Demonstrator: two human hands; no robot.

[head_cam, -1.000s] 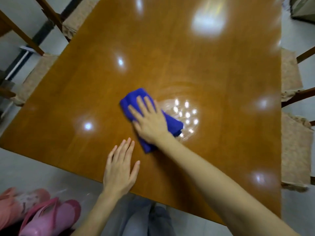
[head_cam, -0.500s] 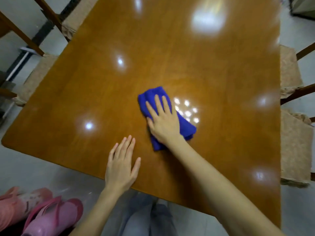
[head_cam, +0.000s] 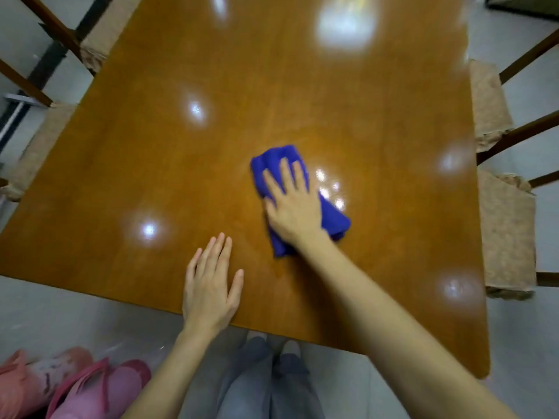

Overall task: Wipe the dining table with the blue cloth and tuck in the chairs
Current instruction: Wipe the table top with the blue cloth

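Observation:
A folded blue cloth [head_cam: 334, 217] lies on the glossy brown dining table [head_cam: 272, 101], a little right of its middle. My right hand [head_cam: 292, 207] presses flat on the cloth with straight fingers, covering most of it. My left hand [head_cam: 210, 285] rests flat on the table near the front edge, fingers spread, holding nothing. Chairs with beige padded seats stand at the right side [head_cam: 506, 234] and at the left side [head_cam: 39, 149], their seats partly under the table.
A second right-hand chair seat [head_cam: 487, 104] and a far left chair [head_cam: 99, 40] flank the table. Pink slippers [head_cam: 93, 391] lie on the grey floor at the lower left. My legs in grey trousers [head_cam: 266, 385] stand against the front table edge.
My right hand has slid the blue cloth to the right across the table over the last second. My left hand has stayed flat in about the same place.

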